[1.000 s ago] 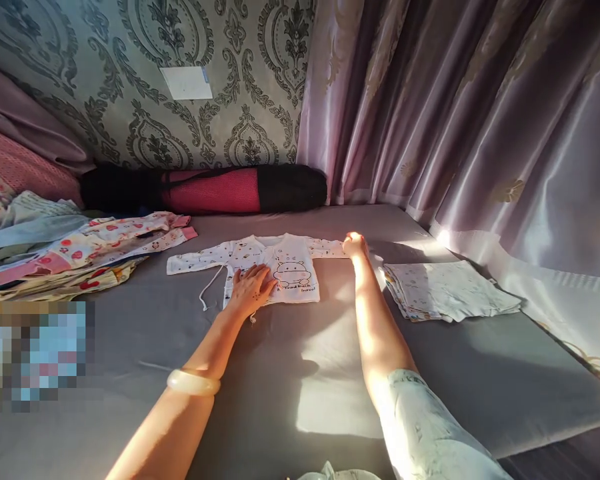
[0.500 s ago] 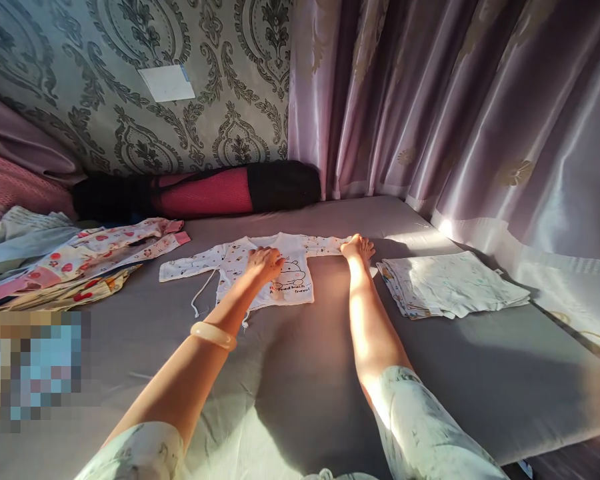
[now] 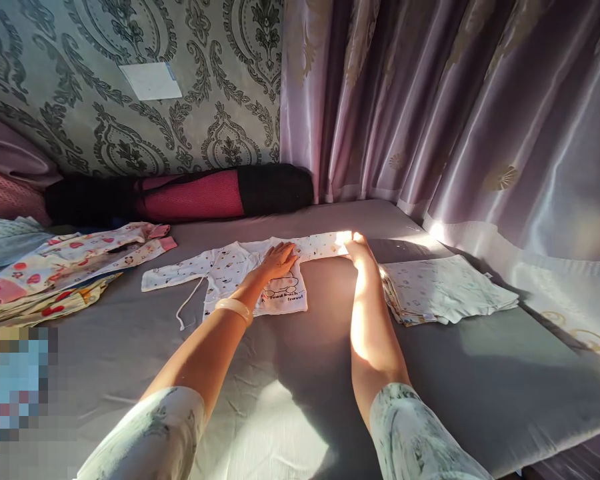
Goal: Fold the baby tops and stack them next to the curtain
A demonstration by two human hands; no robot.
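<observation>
A small white long-sleeved top (image 3: 225, 268) with a printed car drawing and lettering lies spread on the grey bed surface, a white tie string hanging from its left side. On its chest, near the right shoulder, my left hand (image 3: 279, 259) rests flat with the fingers stretched out; a pale bangle circles that wrist. My right hand (image 3: 356, 248) grips the cuff end of the right sleeve, which is drawn out straight to the side.
Folded white printed clothes (image 3: 445, 290) are stacked at the right. Colourful children's clothes (image 3: 75, 260) lie heaped at the left. A black and red roll (image 3: 195, 193) lies along the patterned wall, beside purple curtains (image 3: 405, 100).
My left hand has slid right across the top towards the shoulder and flattened out. The right sleeve looks straighter and flatter, with my right hand still at its cuff. The view has shifted slightly.
</observation>
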